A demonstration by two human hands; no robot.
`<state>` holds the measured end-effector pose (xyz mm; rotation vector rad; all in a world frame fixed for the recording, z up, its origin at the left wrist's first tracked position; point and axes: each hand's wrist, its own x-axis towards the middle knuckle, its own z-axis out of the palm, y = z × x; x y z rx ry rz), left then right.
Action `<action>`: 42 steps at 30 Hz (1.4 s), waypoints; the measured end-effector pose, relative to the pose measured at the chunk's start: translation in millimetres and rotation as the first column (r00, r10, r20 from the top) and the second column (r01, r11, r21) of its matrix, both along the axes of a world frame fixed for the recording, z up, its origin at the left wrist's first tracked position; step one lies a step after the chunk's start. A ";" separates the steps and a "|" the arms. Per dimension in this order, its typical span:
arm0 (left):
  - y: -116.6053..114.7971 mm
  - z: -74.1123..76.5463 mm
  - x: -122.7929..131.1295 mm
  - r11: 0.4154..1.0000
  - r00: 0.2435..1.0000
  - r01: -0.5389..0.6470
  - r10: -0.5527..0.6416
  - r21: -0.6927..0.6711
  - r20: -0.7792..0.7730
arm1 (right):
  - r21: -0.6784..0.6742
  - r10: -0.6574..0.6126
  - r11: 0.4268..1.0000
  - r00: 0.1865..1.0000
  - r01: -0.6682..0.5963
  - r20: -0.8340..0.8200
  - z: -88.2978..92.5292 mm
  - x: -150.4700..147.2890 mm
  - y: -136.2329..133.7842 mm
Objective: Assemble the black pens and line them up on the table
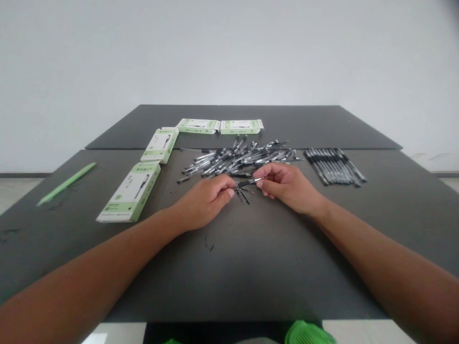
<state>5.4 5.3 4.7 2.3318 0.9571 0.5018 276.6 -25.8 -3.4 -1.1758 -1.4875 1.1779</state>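
Between my two hands a gel pen (246,182) with a black grip is held nearly level above the table. Its left end sits in the closed fingers of my left hand (206,199). My right hand (289,187) pinches the silvery tip end between thumb and fingers. Just beyond my hands lies a loose heap of clear and black pens (233,160). A few thin dark pen parts (244,195) lie under the held pen. Off to the right, a neat row of pens (333,166) lies side by side.
Green and white pen boxes stand in a bent line: two on the left (129,192) (160,145) and two at the back (198,125) (241,126). A light green stick-like object (67,184) lies far left. A seam crosses the dark table (229,267) behind the heap.
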 end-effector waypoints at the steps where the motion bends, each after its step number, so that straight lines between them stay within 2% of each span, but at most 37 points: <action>1: -0.1 0.0 0.1 1.000 1.000 -0.001 0.001 0.003 0.000 | 0.004 0.001 1.000 1.000 -0.001 0.005 0.2 -0.1 -0.2; 33: 0.5 -0.5 -0.4 1.000 1.000 0.009 -0.009 0.005 -0.016 | 0.031 0.002 1.000 0.996 -0.005 0.084 -1.2 -2.6 -1.6; 42: 2.0 -1.6 -0.8 0.999 1.000 0.020 -0.019 0.025 -0.022 | 0.094 -0.011 0.995 0.976 -0.010 0.216 -1.1 -2.5 -3.2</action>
